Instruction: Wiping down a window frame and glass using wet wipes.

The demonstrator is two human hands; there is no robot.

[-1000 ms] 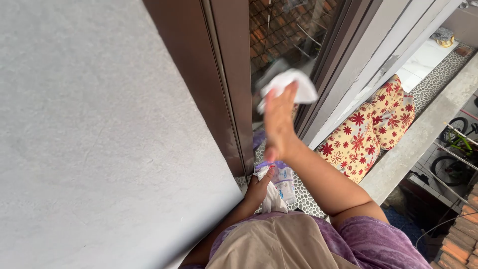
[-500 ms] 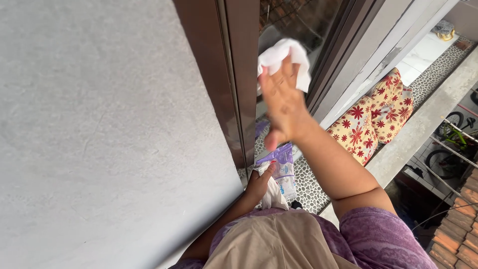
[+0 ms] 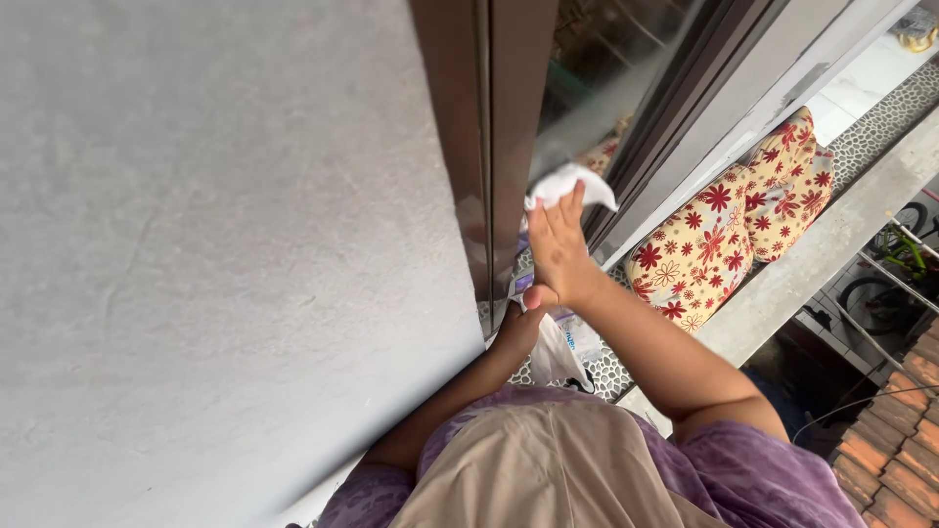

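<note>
Right hand [image 3: 559, 256] is pressed flat, fingers spread, on a white wipe [image 3: 569, 183] against the window glass [image 3: 606, 78] at frame centre; the wipe lies just above the fingertips. Lower down, a wipes packet [image 3: 559, 350] is clutched by the left hand [image 3: 516, 330]

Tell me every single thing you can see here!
white wipe: 1, white, pressed on the glass pane
glass pane: 1, clear, in brown frame
wall: 1, grey, left
wipes packet: 1, white and purple, low by the frame
flowered cushions: 2, cream and red, on the pebbled floor
bicycle: 1, green, far right
right hand: on the wipe
left hand: holding the packet
</note>
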